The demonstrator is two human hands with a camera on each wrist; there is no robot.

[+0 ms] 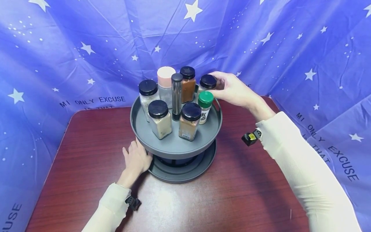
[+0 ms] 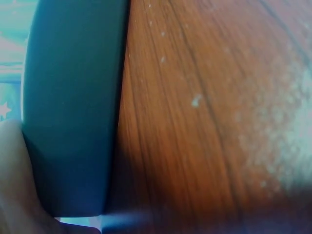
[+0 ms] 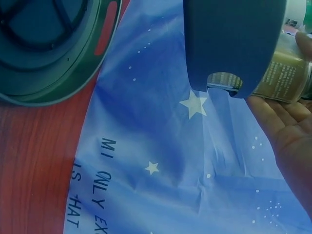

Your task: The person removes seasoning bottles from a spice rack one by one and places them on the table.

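A grey two-tier spice rack (image 1: 176,154) with a central post (image 1: 176,96) stands on the table. My right hand (image 1: 233,88) reaches over the back right of its upper tray. Fingers and thumb hold a square spice jar with a black lid (image 1: 208,81); in the right wrist view the labelled jar (image 3: 280,73) shows yellowish-brown contents behind the tray wall (image 3: 234,44). Right in front of it is a green-capped shaker (image 1: 205,100). My left hand (image 1: 137,158) grips the left edge of the lower tray (image 1: 179,177), its thumb side against the dark wall (image 2: 75,112).
Also on the upper tray are several black-lidded jars, among them one with pale powder (image 1: 160,119), one with tan powder (image 1: 189,121) and one with red-brown contents (image 1: 187,85). A pink-capped jar (image 1: 166,83) stands behind the post. A blue star-printed cloth (image 1: 101,48) surrounds the reddish-brown table (image 1: 95,138).
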